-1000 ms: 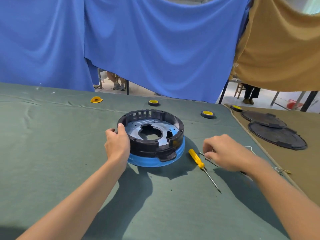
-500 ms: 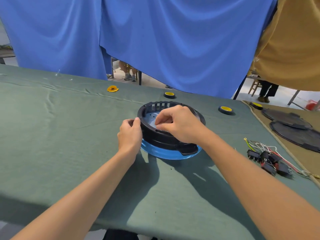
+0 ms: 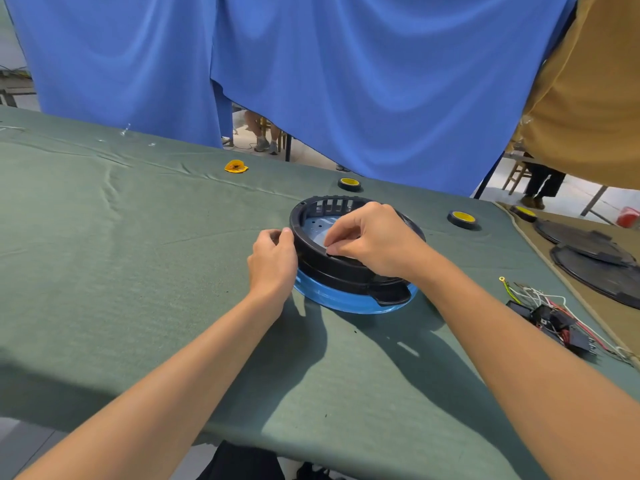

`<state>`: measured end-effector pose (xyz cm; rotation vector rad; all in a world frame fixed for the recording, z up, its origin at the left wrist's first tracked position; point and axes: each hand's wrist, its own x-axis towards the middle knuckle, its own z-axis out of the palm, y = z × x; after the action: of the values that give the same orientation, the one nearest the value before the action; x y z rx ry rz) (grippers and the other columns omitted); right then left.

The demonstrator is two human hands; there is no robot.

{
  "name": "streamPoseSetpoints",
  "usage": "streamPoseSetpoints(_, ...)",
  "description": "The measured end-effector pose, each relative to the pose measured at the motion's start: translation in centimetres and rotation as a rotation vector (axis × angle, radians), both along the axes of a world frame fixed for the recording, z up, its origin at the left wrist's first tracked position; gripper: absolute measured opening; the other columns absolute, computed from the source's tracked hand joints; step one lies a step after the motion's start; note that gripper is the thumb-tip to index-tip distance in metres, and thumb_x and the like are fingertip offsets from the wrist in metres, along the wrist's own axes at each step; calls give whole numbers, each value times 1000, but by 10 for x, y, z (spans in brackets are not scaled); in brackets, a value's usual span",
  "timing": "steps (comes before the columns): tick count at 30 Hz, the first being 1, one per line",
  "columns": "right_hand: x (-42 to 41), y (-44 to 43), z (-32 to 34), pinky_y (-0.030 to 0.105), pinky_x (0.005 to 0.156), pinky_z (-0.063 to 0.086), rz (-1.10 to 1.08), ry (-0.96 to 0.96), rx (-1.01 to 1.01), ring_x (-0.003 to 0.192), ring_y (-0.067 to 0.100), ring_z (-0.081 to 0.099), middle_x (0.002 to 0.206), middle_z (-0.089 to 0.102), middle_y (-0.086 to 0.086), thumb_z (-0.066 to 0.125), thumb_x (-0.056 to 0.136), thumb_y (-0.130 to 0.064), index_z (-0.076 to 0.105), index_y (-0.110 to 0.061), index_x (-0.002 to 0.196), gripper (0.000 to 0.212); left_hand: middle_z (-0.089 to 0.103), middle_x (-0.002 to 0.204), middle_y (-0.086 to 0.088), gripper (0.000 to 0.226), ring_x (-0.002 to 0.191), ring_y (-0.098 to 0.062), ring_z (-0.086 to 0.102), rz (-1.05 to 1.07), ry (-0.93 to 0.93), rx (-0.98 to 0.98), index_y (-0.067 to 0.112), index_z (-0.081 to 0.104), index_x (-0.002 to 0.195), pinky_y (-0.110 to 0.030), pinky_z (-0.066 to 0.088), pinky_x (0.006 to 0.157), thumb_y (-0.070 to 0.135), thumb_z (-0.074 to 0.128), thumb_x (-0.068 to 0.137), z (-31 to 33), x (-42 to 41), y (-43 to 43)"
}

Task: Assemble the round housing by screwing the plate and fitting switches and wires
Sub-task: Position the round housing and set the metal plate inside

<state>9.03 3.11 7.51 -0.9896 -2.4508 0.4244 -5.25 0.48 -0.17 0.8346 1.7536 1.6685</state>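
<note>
From my end, the round housing point(image 3: 346, 271) sits on the green-covered worktop point(image 3: 138, 271), right of the middle and nearer the far edge than the near one. It is a black ring with a row of upright slots in its far wall, seated on a blue base point(image 3: 336, 301) that shows as a crescent along the near side. A black tab juts from its near right. Inside lies the pale metal plate point(image 3: 317, 228), dotted with small holes; I see only its far left part.

My left hand point(image 3: 273, 261) grips the ring's left wall from outside, thumb up at the rim. My right hand point(image 3: 377, 244) reaches over the ring with fingers curled, thumb and forefinger pinching a small dark part point(image 3: 331, 252) just inside the near rim. I cannot tell what that part is, nor whether it touches the plate.

The right hand and wrist cover the middle and right of the housing, so most of the plate and the right wall are hidden. The bundle of black switches and wires point(image 3: 550, 317) lies near the right edge, well apart from the housing; its pieces are too tangled to count. Two yellow-topped black discs point(image 3: 349, 183) point(image 3: 462, 219) and a yellow scrap point(image 3: 236, 167) lie along the far edge. On the brown surface past the right edge, dark round covers point(image 3: 595, 271) are cut off by the frame
</note>
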Motion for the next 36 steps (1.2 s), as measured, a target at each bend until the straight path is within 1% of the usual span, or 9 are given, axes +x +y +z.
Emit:
streamPoseSetpoints(8, 0, 1, 7, 1, 60, 42, -14, -13, -75, 65, -10, 61, 66, 67, -20, 76, 80, -7, 80, -16, 84, 11, 60, 104, 0, 23, 99, -18, 55, 4, 13, -6, 17, 57, 114, -32, 40, 82, 31, 44, 102, 0, 2, -1)
streamPoseSetpoints(13, -3, 2, 12, 1, 57, 43, -7, -74, -103, 64, -8, 62, 58, 63, -25, 76, 79, -5, 80, -17, 82, 14, 59, 103, 1, 16, 99, -17, 56, -6, 21, -8, 20, 54, 108, -32, 40, 82, 31, 44, 102, -1, 1, -1)
streamPoseSetpoints(20, -4, 5, 15, 9, 57, 43, -14, -103, -175, 76, 3, 65, 77, 72, -14, 74, 82, -11, 78, -23, 81, 13, 58, 100, 2, 16, 98, -18, 56, -22, 41, -13, 19, 54, 107, -32, 40, 81, 31, 44, 102, -1, -1, -3)
streamPoseSetpoints(23, -3, 4, 15, 12, 57, 44, -22, -91, -187, 75, 4, 65, 74, 70, -13, 75, 81, -11, 75, -26, 75, 16, 59, 100, 1, 14, 100, -19, 55, -22, 47, -18, 20, 53, 105, -33, 41, 84, 31, 44, 101, -1, -2, -3)
streamPoseSetpoints(25, -4, 3, 14, 12, 57, 45, -36, -87, -198, 73, 4, 64, 72, 68, -14, 76, 81, -12, 75, -25, 74, 15, 57, 93, 6, 14, 97, -18, 55, -17, 42, -21, 20, 54, 104, -32, 40, 81, 31, 45, 101, -1, -2, -3)
streamPoseSetpoints(28, -4, 4, 16, 21, 65, 53, -48, -116, -236, 79, 9, 65, 79, 72, -8, 75, 82, -14, 78, -20, 81, 7, 55, 89, 9, 14, 94, -16, 54, -15, 41, -26, 20, 54, 104, -31, 37, 79, 31, 46, 100, 0, -2, -3)
streamPoseSetpoints(31, -2, 7, 19, 19, 60, 46, -86, -69, -211, 74, 6, 62, 80, 70, -9, 72, 85, -17, 76, -20, 84, 6, 60, 99, 5, 16, 97, -17, 55, -32, 64, -28, 20, 56, 107, -31, 39, 82, 32, 47, 99, -1, -4, -3)
streamPoseSetpoints(33, 1, 9, 20, 19, 62, 46, -105, -50, -244, 79, 6, 64, 83, 70, -9, 70, 87, -21, 75, -20, 88, 4, 60, 107, 3, 27, 104, -19, 56, -46, 110, -27, 15, 58, 119, -32, 42, 87, 32, 50, 99, -1, -6, -4)
streamPoseSetpoints(36, 2, 11, 18, 22, 68, 49, -106, -146, -354, 88, 12, 67, 90, 71, -6, 68, 90, -30, 73, -18, 102, 18, 58, 108, 2, 36, 108, -21, 55, -45, 148, -37, 12, 56, 129, -34, 44, 92, 29, 50, 98, 1, -6, -5)
